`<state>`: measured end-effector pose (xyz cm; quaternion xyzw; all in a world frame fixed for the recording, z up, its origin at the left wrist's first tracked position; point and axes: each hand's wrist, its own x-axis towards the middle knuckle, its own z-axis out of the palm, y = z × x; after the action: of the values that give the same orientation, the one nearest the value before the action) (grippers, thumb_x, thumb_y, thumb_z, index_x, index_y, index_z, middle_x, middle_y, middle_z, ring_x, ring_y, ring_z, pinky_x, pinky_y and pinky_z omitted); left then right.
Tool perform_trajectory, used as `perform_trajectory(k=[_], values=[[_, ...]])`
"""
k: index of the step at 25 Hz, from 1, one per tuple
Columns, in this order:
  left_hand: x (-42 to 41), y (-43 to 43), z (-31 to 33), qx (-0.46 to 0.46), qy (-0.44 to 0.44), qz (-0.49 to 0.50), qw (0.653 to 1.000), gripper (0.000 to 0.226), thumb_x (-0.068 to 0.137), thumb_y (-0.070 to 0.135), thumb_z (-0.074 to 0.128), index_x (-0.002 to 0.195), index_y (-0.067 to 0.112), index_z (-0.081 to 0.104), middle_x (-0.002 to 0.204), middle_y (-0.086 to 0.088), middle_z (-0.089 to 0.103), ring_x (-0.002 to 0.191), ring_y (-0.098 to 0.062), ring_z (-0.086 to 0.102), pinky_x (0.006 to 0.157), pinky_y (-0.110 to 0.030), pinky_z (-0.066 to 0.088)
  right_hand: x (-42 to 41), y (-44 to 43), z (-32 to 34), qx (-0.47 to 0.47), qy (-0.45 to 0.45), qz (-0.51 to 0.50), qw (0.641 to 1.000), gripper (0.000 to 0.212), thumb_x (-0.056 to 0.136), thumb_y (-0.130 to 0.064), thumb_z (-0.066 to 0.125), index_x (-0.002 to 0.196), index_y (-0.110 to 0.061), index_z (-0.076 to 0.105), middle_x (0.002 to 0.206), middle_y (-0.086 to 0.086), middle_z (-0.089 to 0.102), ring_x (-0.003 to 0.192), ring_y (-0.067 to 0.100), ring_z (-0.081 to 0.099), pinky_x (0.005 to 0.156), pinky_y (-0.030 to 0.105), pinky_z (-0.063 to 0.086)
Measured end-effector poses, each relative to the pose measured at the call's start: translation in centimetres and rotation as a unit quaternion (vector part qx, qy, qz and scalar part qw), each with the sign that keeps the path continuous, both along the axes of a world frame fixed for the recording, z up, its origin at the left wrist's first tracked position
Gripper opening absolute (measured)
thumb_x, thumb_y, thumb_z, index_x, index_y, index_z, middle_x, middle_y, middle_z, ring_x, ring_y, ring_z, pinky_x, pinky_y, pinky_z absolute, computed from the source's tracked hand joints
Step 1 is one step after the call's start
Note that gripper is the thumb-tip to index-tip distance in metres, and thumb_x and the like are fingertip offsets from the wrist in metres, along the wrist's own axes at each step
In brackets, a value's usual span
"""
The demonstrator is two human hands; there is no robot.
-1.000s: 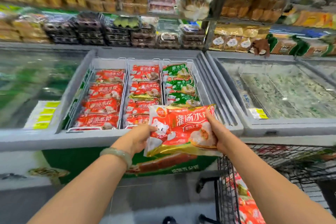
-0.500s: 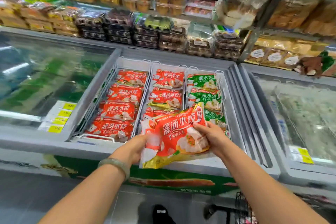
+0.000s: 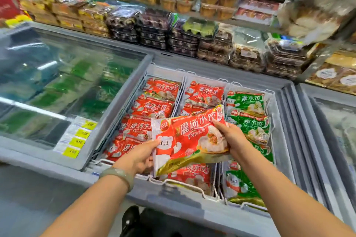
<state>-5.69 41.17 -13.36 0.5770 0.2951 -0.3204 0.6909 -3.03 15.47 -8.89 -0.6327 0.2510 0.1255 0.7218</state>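
- Red bag [image 3: 190, 140] — my left hand [image 3: 138, 157] pinches its left end, my right hand [image 3: 231, 136] grips the right.
- It hangs just over the middle basket [image 3: 185, 184].
- Best, I judge: keep both grips, lower it flat onto the stack.
- Long axis runs left to right, right end raised and farther — print up, gold edge nearest me.

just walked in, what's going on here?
A person holds a red frozen dumpling bag with both hands over an open chest freezer. The left hand grips its left edge, the right hand pinches its right side. It hangs tilted above the middle basket of red bags; green dumpling bags fill the right basket.
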Motion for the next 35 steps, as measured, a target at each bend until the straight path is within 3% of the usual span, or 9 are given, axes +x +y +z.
perform_trajectory(k=[7, 11, 13, 18, 21, 23, 27, 32, 35], values=[[9.0, 5.4, -1.7, 0.046, 0.024, -0.039, 0.998, 0.026, 0.100, 0.024, 0.043, 0.088, 0.013, 0.063, 0.053, 0.004, 0.070, 0.042, -0.006, 0.065, 0.040, -0.016, 0.050, 8.4, 6.3, -2.9, 0.012, 0.070, -0.021, 0.997, 0.009, 0.084, -0.017, 0.065, 0.078, -0.011, 0.067, 0.060, 0.003, 0.070, 0.052, 0.015, 0.065, 0.064, 0.030, 0.055], [15.8, 8.2, -3.0, 0.074, 0.003, -0.043, 0.996, 0.030, 0.097, 0.009, 0.047, 0.119, -0.009, 0.058, 0.110, -0.026, 0.067, 0.081, -0.026, 0.064, 0.080, -0.038, 0.055, 11.4, 8.9, -5.9, -0.042, 0.114, -0.047, 0.992, 0.012, 0.088, -0.010, 0.059, 0.098, -0.011, 0.065, 0.078, 0.004, 0.072, 0.057, 0.014, 0.067, 0.056, 0.026, 0.053], [18.9, 8.5, -3.7, 0.131, 0.003, -0.082, 0.988, 0.034, 0.097, 0.005, 0.043, 0.127, -0.009, 0.051, 0.124, -0.025, 0.059, 0.090, -0.024, 0.056, 0.075, -0.034, 0.053, 13.2, 9.9, -6.6, -0.105, 0.119, -0.044, 0.986, 0.022, 0.091, -0.014, 0.060, 0.112, -0.009, 0.061, 0.103, 0.013, 0.069, 0.070, 0.020, 0.065, 0.069, 0.031, 0.052], [25.1, 7.2, -5.9, 0.233, 0.010, -0.140, 0.962, 0.034, 0.097, 0.007, 0.041, 0.064, 0.012, 0.038, 0.095, -0.015, 0.060, 0.104, -0.023, 0.056, 0.078, -0.030, 0.050, 19.2, 10.1, -8.5, -0.247, 0.140, 0.011, 0.959, 0.024, 0.083, -0.034, 0.066, 0.100, -0.017, 0.070, 0.114, 0.011, 0.070, 0.099, 0.030, 0.065, 0.094, 0.045, 0.050], [28.8, 5.8, -7.0, 0.307, -0.028, -0.120, 0.944, 0.019, 0.096, 0.009, 0.042, 0.110, 0.005, 0.053, 0.126, -0.019, 0.057, 0.119, -0.030, 0.055, 0.094, -0.033, 0.045, 24.0, 10.7, -9.9, -0.252, 0.129, 0.005, 0.959, 0.023, 0.085, -0.026, 0.066, 0.103, -0.011, 0.069, 0.107, 0.014, 0.069, 0.090, 0.032, 0.065, 0.086, 0.045, 0.053], [31.2, 5.3, -7.8, 0.338, -0.070, -0.133, 0.929, 0.052, 0.094, 0.014, 0.043, 0.144, 0.012, 0.029, 0.135, -0.014, 0.054, 0.121, -0.033, 0.054, 0.102, -0.038, 0.044, 27.4, 11.6, -10.6, -0.252, 0.128, 0.009, 0.959, 0.035, 0.087, -0.023, 0.064, 0.114, -0.002, 0.063, 0.087, 0.010, 0.065, 0.071, 0.024, 0.061, 0.071, 0.034, 0.050], [35.3, 4.1, -9.0, 0.388, -0.056, -0.155, 0.907, 0.074, 0.093, 0.007, 0.039, 0.152, 0.026, -0.002, 0.134, -0.014, 0.053, 0.116, -0.035, 0.056, 0.097, -0.041, 0.045, 32.0, 13.7, -13.0, -0.180, 0.127, 0.004, 0.975, 0.017, 0.087, -0.002, 0.052, 0.099, -0.012, 0.058, 0.063, 0.005, 0.052, 0.045, 0.012, 0.050, 0.047, 0.020, 0.037], [40.0, 3.0, -11.7, 0.428, -0.131, -0.169, 0.878, 0.092, 0.085, 0.004, 0.051, 0.151, 0.027, -0.010, 0.145, -0.016, 0.041, 0.129, -0.036, 0.046, 0.106, -0.044, 0.040, 36.0, 15.3, -17.2, -0.106, 0.081, 0.012, 0.991, 0.033, 0.082, 0.007, 0.046, 0.109, -0.011, 0.053, 0.094, 0.010, 0.063, 0.083, 0.022, 0.062, 0.071, 0.028, 0.051], [41.4, 2.9, -13.5, 0.470, -0.176, -0.260, 0.825, 0.093, 0.086, 0.013, 0.052, 0.151, 0.022, -0.014, 0.161, -0.004, -0.009, 0.149, -0.027, -0.002, 0.121, -0.044, 0.002, 36.3, 15.5, -17.8, -0.098, 0.084, 0.059, 0.990, 0.074, 0.082, 0.003, 0.048, 0.148, -0.021, 0.025, 0.149, 0.008, 0.041, 0.135, 0.025, 0.042, 0.107, 0.044, 0.041]])
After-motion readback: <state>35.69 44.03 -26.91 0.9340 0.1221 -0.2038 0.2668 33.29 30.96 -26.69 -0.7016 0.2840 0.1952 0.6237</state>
